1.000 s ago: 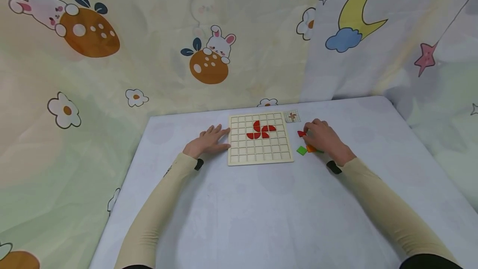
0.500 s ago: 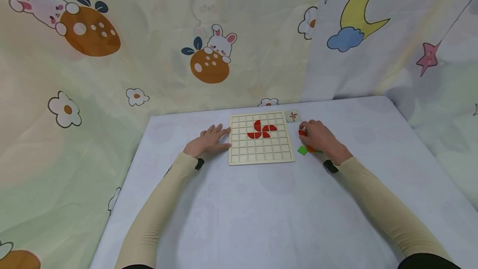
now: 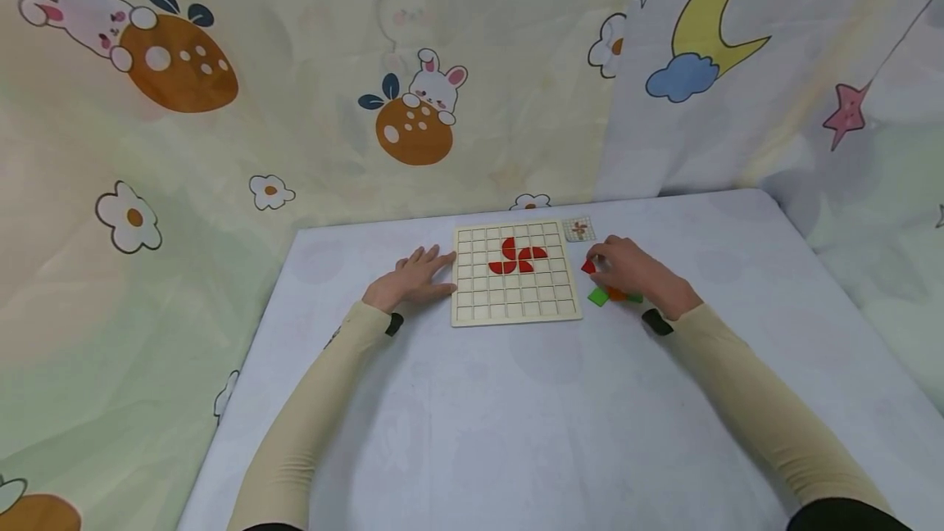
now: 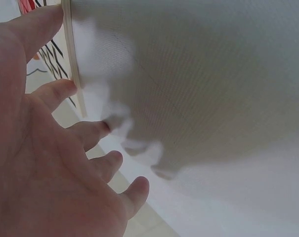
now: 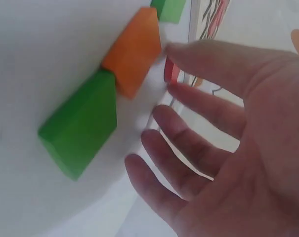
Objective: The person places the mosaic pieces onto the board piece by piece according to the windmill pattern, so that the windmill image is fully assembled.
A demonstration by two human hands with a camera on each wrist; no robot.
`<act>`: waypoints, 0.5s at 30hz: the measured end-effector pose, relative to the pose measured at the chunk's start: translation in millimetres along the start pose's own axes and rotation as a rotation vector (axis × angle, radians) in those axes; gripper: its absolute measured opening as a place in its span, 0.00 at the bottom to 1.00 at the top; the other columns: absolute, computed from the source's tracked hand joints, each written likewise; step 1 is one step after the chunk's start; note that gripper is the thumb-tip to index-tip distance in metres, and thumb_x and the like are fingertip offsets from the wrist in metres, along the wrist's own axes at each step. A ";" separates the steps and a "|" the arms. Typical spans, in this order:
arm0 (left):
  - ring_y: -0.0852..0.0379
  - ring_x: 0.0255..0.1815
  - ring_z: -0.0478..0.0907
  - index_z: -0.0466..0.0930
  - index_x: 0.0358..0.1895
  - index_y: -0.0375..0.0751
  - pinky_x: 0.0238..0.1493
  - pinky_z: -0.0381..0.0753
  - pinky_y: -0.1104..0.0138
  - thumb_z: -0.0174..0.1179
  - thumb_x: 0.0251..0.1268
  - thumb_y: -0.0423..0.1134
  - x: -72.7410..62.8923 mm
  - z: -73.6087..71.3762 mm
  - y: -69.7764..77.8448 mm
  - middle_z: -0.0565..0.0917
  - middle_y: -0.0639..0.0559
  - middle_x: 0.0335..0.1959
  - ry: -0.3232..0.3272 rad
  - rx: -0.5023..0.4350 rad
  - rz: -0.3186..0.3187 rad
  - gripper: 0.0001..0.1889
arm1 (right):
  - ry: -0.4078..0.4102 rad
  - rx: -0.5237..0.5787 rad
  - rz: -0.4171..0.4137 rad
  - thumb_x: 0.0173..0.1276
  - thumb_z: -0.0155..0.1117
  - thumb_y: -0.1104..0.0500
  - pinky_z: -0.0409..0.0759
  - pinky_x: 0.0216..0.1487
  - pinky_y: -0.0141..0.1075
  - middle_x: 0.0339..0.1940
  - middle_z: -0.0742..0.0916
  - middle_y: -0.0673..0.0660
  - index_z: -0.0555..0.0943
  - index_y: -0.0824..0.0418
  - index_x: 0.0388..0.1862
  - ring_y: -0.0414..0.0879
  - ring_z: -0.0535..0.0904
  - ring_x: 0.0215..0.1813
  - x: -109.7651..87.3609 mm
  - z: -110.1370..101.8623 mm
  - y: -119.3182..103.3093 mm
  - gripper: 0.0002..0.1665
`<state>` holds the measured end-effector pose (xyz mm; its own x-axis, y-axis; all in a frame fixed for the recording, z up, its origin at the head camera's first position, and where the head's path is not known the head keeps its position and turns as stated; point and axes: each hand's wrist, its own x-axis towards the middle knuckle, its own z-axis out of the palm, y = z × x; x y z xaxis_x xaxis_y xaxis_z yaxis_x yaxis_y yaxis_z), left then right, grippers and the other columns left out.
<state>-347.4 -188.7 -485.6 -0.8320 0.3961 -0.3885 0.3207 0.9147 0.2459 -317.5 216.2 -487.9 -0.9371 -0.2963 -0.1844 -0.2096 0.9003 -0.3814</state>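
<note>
A square wooden grid board [image 3: 479,301] lies on the table, with several red rounded pieces [image 3: 504,267] forming a pinwheel on it. My left hand [image 3: 409,281] is spread at the board's left side; in the left wrist view its thumb and index fingertip touch the board's edge [image 4: 72,59]. To the right of the board, my right hand [image 3: 636,270] pinches a small red block [image 3: 587,266] between thumb and index finger. The right wrist view shows that red block [image 5: 171,70] partly hidden by the fingertips, the other fingers loosely bent.
Beneath the right hand lie an orange block [image 5: 134,52], a larger green block [image 5: 82,126] and a lighter green block [image 3: 598,297]. A small pattern card [image 3: 579,229] rests by the board's upper right corner. A printed cloth [image 3: 310,105] hangs behind the white table [image 3: 472,416].
The right hand has shifted slightly left, and the red block at its fingertips has moved left and turned. The left hand and the red pieces on the board stay as they were.
</note>
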 end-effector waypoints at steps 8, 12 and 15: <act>0.37 0.84 0.35 0.46 0.82 0.59 0.79 0.42 0.39 0.50 0.72 0.66 -0.1 0.8 -0.4 0.43 0.44 0.84 0.008 0.010 -0.001 0.41 | -0.050 -0.003 -0.042 0.68 0.67 0.58 0.78 0.55 0.49 0.54 0.79 0.62 0.81 0.57 0.61 0.56 0.71 0.55 -1.1 -6.8 4.2 0.23; 0.37 0.84 0.35 0.46 0.82 0.60 0.79 0.42 0.39 0.49 0.72 0.66 1.0 1.9 -1.0 0.43 0.44 0.84 0.007 0.012 -0.001 0.41 | -0.054 -0.002 -0.048 0.68 0.67 0.58 0.78 0.55 0.48 0.54 0.80 0.61 0.81 0.57 0.60 0.55 0.71 0.54 -0.5 -6.2 6.9 0.21; 0.37 0.84 0.35 0.46 0.82 0.60 0.80 0.43 0.39 0.49 0.72 0.66 1.7 2.6 -1.3 0.43 0.44 0.84 0.008 0.009 0.002 0.41 | -0.053 0.007 -0.040 0.68 0.68 0.57 0.78 0.55 0.48 0.53 0.80 0.61 0.81 0.57 0.59 0.55 0.71 0.54 0.3 -5.1 7.4 0.21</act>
<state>-348.1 -189.1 -488.9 -0.8349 0.3971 -0.3811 0.3264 0.9147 0.2382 -320.8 224.4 -486.1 -0.9121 -0.3484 -0.2161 -0.2443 0.8852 -0.3959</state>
